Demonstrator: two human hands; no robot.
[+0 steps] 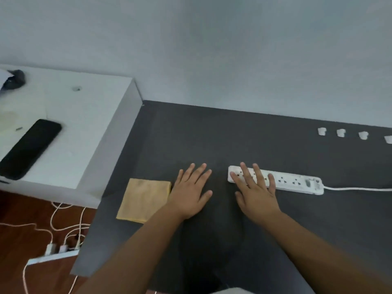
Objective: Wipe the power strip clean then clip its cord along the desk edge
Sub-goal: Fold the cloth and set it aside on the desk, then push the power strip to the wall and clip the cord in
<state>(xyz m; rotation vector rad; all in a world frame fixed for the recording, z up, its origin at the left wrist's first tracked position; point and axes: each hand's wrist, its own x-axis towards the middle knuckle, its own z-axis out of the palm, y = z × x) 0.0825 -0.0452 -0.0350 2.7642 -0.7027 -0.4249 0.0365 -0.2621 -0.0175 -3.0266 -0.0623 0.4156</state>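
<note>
**Hands flat, cloth not yet lifted**

Both our forearms reach in from the near edge of the dark desk (pixel 212 132). Our left hand (pixel 191 193) lies spread and empty on the desk, just beside the folded yellow cloth (pixel 143 199). Our right hand (pixel 255 190) is spread too, its fingers (pixel 247 174) over the left end of the white power strip (pixel 297 182), gripping nothing. The cord (pixel 358 189) trails off right; four white clips (pixel 341 132) sit in a row near the wall. We judge wiping has not begun. Next, the left hand should take the cloth while the right steadies the strip.
</note>
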